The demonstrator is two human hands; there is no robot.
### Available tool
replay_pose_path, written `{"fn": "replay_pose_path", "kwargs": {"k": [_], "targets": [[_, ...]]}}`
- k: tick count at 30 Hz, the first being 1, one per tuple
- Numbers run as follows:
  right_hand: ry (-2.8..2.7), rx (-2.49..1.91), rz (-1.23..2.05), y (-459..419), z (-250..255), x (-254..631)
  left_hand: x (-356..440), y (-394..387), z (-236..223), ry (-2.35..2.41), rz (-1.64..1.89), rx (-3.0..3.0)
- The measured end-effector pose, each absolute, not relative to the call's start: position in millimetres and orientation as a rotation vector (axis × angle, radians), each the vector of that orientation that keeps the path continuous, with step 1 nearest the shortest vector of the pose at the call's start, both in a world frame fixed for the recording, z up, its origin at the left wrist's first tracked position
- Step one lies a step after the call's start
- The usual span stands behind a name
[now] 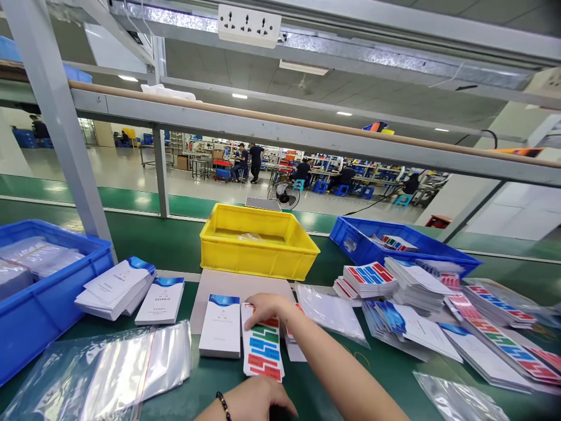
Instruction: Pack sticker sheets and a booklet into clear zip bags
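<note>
My right hand (pixel 268 309) reaches over the far end of a stack of printed cards (pixel 262 351) with red, blue and green shapes, its fingers bent around the edge. At the near end of this stack is my left hand (pixel 252 400), wearing a dark beaded bracelet (pixel 223 405). One of its digits stretches out to the right; the others are mostly hidden. Directly left of the cards lies a neat stack of white booklets (pixel 220 327) with a blue top edge. More coloured cards (pixel 290 334) are partly covered by my right forearm.
A yellow bin (pixel 258 257) stands behind the stacks, with blue bins (pixel 99 263) at left and another blue bin (pixel 403 234) at right. Clear plastic bags (pixel 131 368) lie at front left. Booklet piles (pixel 427 286) and card piles (pixel 368 280) crowd the right. People sit farther off.
</note>
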State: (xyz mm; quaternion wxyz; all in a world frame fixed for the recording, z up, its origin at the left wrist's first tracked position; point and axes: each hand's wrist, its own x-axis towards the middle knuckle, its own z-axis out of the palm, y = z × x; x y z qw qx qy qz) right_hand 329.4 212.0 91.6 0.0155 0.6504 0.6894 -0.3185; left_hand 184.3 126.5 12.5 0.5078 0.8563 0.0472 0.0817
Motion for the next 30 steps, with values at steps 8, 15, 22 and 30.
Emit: {"fn": "replay_pose_path", "kwargs": {"k": [8, 15, 22, 30], "targets": [[2.000, 2.003, -1.119, 226.7, 91.1, 351.8, 196.4, 120.2, 34.8, 0.507, 0.231, 2.019], [1.888, 1.960, -1.243, 235.7, 93.7, 350.9, 194.2, 125.4, 31.6, 0.528, 0.215, 2.001], [1.825, 1.902, -1.330, 241.3, 97.6, 353.6, 189.1, 133.5, 24.9, 0.401, 0.122, 2.018], [2.182, 2.424, -1.252, 208.9, 111.5, 369.3, 180.3, 138.0, 61.1, 0.670, 0.480, 1.636]]}}
